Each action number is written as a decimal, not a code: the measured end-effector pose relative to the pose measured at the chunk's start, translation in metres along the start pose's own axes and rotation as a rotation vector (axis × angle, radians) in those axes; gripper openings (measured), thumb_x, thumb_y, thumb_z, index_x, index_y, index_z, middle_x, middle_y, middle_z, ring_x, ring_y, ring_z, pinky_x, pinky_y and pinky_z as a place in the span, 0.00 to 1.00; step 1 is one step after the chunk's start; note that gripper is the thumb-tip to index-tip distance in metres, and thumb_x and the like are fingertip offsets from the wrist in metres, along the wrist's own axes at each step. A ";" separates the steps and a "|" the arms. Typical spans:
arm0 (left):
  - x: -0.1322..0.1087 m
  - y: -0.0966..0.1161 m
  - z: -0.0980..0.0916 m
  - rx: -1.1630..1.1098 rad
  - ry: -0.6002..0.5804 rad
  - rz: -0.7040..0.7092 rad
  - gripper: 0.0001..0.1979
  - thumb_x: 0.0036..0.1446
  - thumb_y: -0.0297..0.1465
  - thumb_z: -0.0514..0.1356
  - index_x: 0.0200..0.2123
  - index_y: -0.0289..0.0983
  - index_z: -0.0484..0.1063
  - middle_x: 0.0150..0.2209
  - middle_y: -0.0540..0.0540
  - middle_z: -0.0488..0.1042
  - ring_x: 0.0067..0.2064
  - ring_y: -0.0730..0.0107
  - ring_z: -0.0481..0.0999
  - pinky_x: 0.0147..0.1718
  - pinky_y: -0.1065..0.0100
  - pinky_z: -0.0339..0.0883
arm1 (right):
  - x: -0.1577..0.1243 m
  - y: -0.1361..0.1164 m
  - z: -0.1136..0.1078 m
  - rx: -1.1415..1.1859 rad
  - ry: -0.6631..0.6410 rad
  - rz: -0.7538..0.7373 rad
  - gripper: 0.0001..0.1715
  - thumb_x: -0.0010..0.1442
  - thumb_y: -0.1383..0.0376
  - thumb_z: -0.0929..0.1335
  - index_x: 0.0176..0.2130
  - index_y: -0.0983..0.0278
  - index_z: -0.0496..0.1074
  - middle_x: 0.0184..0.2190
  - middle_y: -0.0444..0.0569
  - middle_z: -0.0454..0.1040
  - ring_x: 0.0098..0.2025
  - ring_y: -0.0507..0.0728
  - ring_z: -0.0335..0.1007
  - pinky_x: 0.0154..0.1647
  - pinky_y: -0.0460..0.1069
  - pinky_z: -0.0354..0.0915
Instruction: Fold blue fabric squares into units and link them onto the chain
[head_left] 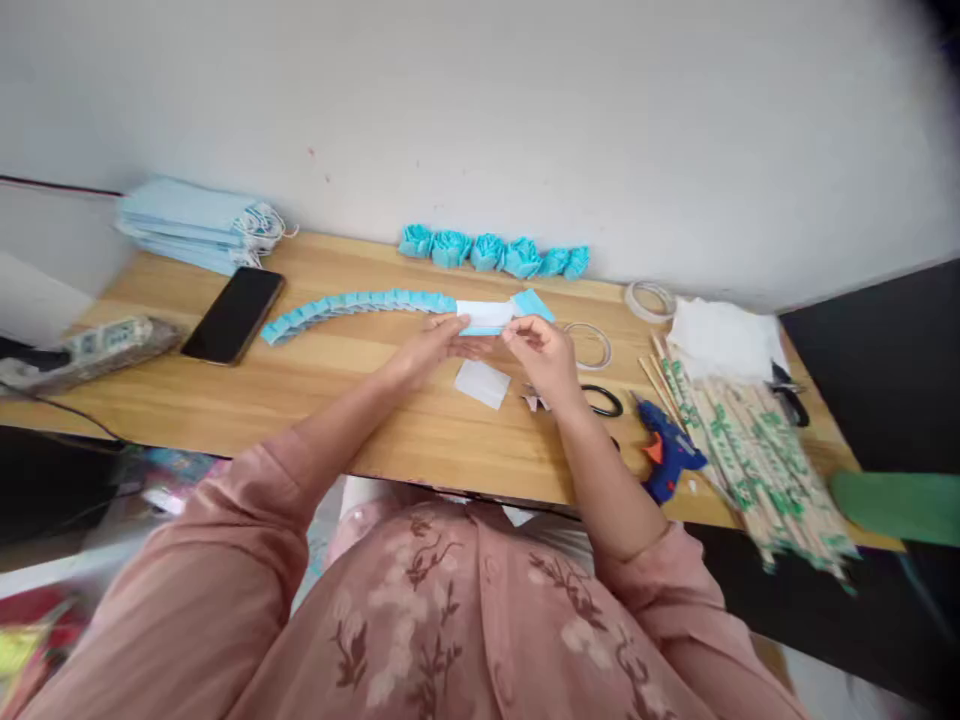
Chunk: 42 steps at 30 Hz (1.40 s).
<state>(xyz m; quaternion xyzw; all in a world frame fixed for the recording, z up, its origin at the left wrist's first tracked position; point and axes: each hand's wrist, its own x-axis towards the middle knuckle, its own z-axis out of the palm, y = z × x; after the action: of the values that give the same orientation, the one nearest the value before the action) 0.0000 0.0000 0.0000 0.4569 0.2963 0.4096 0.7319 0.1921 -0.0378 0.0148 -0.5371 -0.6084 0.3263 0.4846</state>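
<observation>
- While a white-and-blue piece (pixel 486 312) is held between both hands above the wooden table (pixel 337 430), it is positioned just in front of the row of blue flowers (pixel 487 251).
- By the left hand (pixel 448 337), the piece's left end is pinched, with the thumb laid on top, the other fingers tucked beneath and hardly any gap left.
- By the right hand (pixel 546 355), the piece's right end is gripped between thumb and index fingertip, nearly closed; how tightly the remaining fingers are curled cannot be told.
- A pleated blue strip (pixel 360 300) is stretched out in front of the row and off to its left; whether it is joined to the piece cannot be told.
- Further in front of the row, a white square (pixel 483 383) is laid flat, and black-handled scissors (pixel 619 405) are partly hidden.
- To the right of the row, a tape roll (pixel 631 303), a white cloth-like pile (pixel 724 338), a blue glue gun (pixel 671 455) and green-printed sticks (pixel 757 460) are set.
- To its left, a phone (pixel 235 314) and stacked blue masks (pixel 191 220) are placed.
</observation>
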 end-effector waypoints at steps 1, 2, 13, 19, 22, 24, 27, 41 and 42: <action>0.000 0.000 0.000 0.007 -0.005 -0.005 0.27 0.49 0.49 0.70 0.37 0.28 0.77 0.36 0.33 0.84 0.37 0.56 0.84 0.37 0.65 0.74 | 0.000 0.000 0.000 -0.013 0.003 -0.003 0.10 0.56 0.57 0.70 0.32 0.61 0.75 0.32 0.45 0.80 0.33 0.52 0.72 0.40 0.49 0.68; 0.000 -0.001 0.000 0.015 -0.009 -0.008 0.26 0.50 0.49 0.69 0.38 0.29 0.77 0.37 0.33 0.84 0.38 0.56 0.85 0.37 0.65 0.73 | 0.000 0.000 0.001 -0.025 0.007 -0.005 0.10 0.56 0.57 0.70 0.32 0.61 0.75 0.31 0.45 0.79 0.33 0.52 0.72 0.39 0.49 0.68; -0.004 0.004 0.004 0.154 0.027 0.028 0.31 0.49 0.51 0.70 0.45 0.32 0.76 0.41 0.38 0.83 0.35 0.65 0.83 0.35 0.68 0.73 | -0.003 -0.002 0.002 -0.067 0.030 -0.001 0.07 0.55 0.60 0.70 0.29 0.61 0.73 0.27 0.42 0.77 0.28 0.51 0.67 0.35 0.49 0.64; -0.003 0.001 0.002 0.178 0.069 0.068 0.32 0.46 0.43 0.74 0.51 0.33 0.75 0.40 0.43 0.82 0.32 0.71 0.81 0.32 0.71 0.74 | -0.003 -0.004 0.003 -0.048 0.026 0.018 0.06 0.54 0.61 0.70 0.28 0.61 0.73 0.26 0.42 0.76 0.28 0.51 0.67 0.34 0.48 0.63; -0.001 0.000 0.000 0.185 0.090 0.076 0.27 0.50 0.38 0.73 0.51 0.32 0.75 0.38 0.44 0.82 0.31 0.72 0.81 0.31 0.71 0.74 | -0.002 -0.003 0.004 -0.039 0.025 0.024 0.06 0.54 0.61 0.70 0.29 0.61 0.73 0.26 0.42 0.75 0.28 0.51 0.66 0.34 0.49 0.64; 0.000 -0.001 0.000 0.192 0.116 0.074 0.24 0.52 0.34 0.71 0.51 0.31 0.75 0.35 0.45 0.82 0.30 0.73 0.81 0.31 0.72 0.74 | -0.002 -0.002 0.005 -0.038 0.020 0.024 0.06 0.54 0.61 0.71 0.29 0.61 0.74 0.26 0.42 0.75 0.28 0.51 0.66 0.35 0.49 0.64; 0.000 0.000 0.001 0.203 0.142 0.064 0.21 0.53 0.29 0.69 0.51 0.31 0.75 0.31 0.47 0.81 0.30 0.72 0.81 0.31 0.72 0.75 | -0.002 0.001 0.005 -0.029 0.012 0.029 0.07 0.55 0.60 0.71 0.30 0.61 0.74 0.26 0.42 0.75 0.28 0.51 0.66 0.35 0.49 0.63; 0.000 -0.003 0.000 0.171 0.092 0.048 0.21 0.60 0.39 0.64 0.52 0.31 0.73 0.34 0.44 0.82 0.31 0.69 0.82 0.33 0.68 0.76 | -0.002 0.002 0.002 -0.039 0.001 -0.007 0.08 0.57 0.59 0.71 0.33 0.61 0.75 0.29 0.42 0.77 0.30 0.51 0.68 0.36 0.49 0.64; 0.001 -0.003 0.000 0.163 0.093 0.046 0.21 0.61 0.39 0.63 0.52 0.32 0.73 0.34 0.44 0.81 0.30 0.69 0.82 0.33 0.68 0.76 | -0.002 0.004 0.002 -0.043 -0.004 -0.006 0.08 0.57 0.59 0.71 0.33 0.61 0.76 0.29 0.43 0.77 0.30 0.51 0.68 0.36 0.49 0.65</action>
<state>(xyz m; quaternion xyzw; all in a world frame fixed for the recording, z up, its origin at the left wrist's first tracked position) 0.0011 0.0001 -0.0033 0.5023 0.3516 0.4215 0.6681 0.1909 -0.0383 0.0104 -0.5448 -0.6178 0.3128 0.4729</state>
